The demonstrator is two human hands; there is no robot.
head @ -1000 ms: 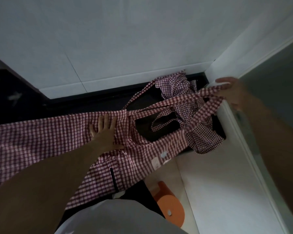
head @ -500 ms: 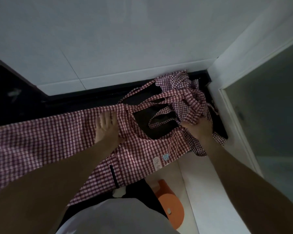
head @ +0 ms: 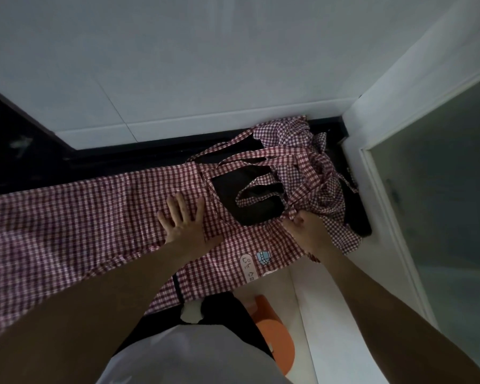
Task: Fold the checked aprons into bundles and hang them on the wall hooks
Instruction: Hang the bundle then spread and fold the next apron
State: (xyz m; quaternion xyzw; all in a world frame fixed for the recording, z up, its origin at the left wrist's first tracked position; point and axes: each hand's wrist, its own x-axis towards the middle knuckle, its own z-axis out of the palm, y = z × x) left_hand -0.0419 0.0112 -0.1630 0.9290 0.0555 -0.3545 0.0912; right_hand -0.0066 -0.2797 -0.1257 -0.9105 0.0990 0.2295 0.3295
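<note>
A red-and-white checked apron point(head: 75, 223) lies spread flat across a dark counter point(head: 34, 162), its front edge hanging over. My left hand point(head: 185, 221) presses flat on its middle, fingers straight and spread. My right hand point(head: 306, 228) rests at the apron's bib end, fingers curled into the cloth where the straps meet. The straps point(head: 261, 194) loop loosely over the dark counter. A second checked apron point(head: 294, 131) sits crumpled in the far right corner against the wall. No wall hooks are in view.
A white tiled wall point(head: 205, 65) rises behind the counter. A white door frame with a glass panel point(head: 441, 189) stands at the right. An orange stool point(head: 275, 336) sits on the floor below the counter edge, beside my legs.
My right hand came back from the door frame at the right, dropped the strap end onto the apron and now sits at the bib. The left hand stayed pressed in place.
</note>
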